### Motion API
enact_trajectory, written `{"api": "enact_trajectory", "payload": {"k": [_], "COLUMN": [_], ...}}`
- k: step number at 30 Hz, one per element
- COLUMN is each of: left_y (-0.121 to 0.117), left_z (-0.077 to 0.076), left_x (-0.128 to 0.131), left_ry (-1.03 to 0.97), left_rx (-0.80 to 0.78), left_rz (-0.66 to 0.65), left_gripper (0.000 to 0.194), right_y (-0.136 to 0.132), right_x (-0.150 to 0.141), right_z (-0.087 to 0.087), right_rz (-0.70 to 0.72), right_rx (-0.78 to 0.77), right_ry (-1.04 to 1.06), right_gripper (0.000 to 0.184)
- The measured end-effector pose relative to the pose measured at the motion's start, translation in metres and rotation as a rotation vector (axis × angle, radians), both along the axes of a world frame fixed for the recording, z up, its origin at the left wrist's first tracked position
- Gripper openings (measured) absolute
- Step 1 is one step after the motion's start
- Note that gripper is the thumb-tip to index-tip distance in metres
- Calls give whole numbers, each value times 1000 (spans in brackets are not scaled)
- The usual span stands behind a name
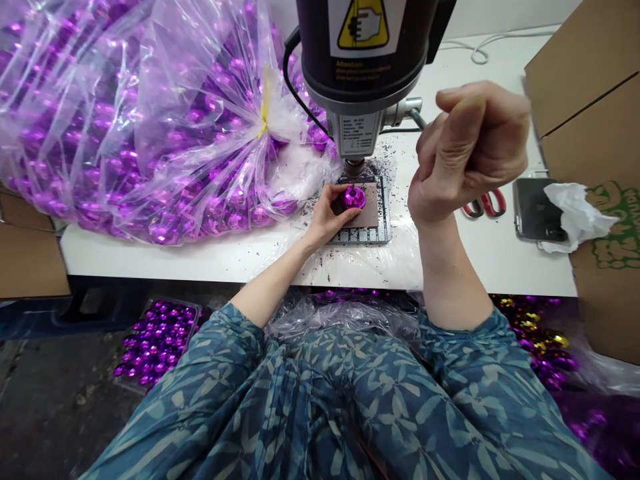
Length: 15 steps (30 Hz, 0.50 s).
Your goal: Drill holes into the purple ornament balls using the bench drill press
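My left hand [329, 215] pinches a shiny purple faceted bead [355, 197] between thumb and fingers. The bead lies on a brown board [369, 215] on the slotted metal base [383, 233] of a small drill press [364, 67]. Just above the bead is the drill chuck [354, 167]; I cannot make out whether a bit touches it. To the right of the press, my right hand [473, 150] is raised and closed in a fist around the end of the metal feed lever [416, 115]. The fingers hide the lever's grip.
A large clear bag of purple beads [165, 147], tied with a yellow tie [264, 110], fills the left. Dark shavings litter the white table [200, 257]. Red-handled scissors [493, 203], a phone [537, 210] and crumpled tissue [580, 213] lie right, beside cardboard boxes [600, 100]. A bead tray [160, 337] sits below.
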<state>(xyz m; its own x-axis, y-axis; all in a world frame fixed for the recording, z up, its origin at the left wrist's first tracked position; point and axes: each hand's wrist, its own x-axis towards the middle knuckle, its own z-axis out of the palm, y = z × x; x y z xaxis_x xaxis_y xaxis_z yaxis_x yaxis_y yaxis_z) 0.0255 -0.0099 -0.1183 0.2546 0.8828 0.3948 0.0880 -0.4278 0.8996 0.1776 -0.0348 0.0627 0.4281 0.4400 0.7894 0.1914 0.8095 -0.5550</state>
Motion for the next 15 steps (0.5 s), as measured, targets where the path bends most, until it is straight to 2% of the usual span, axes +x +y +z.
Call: {"api": "enact_trajectory", "payload": {"k": [5, 10, 12, 15], "left_y": [1, 0, 0, 2], "left_z": [-1, 0, 0, 3], "left_x": [-1, 0, 1, 2], "left_ry": [12, 8, -2, 4], "left_rx": [13, 2, -5, -6], "left_rz": [-2, 4, 10, 27], "left_gripper": [62, 64, 64, 64], "right_y": [6, 8, 6, 6], "right_x": [7, 12, 11, 3], "right_z": [-14, -31, -28, -1], "right_rz": [48, 22, 17, 29], "right_rx": [68, 89, 87, 75], "right_ry": [-7, -25, -36, 11], "right_gripper": [36, 38, 39, 37]}}
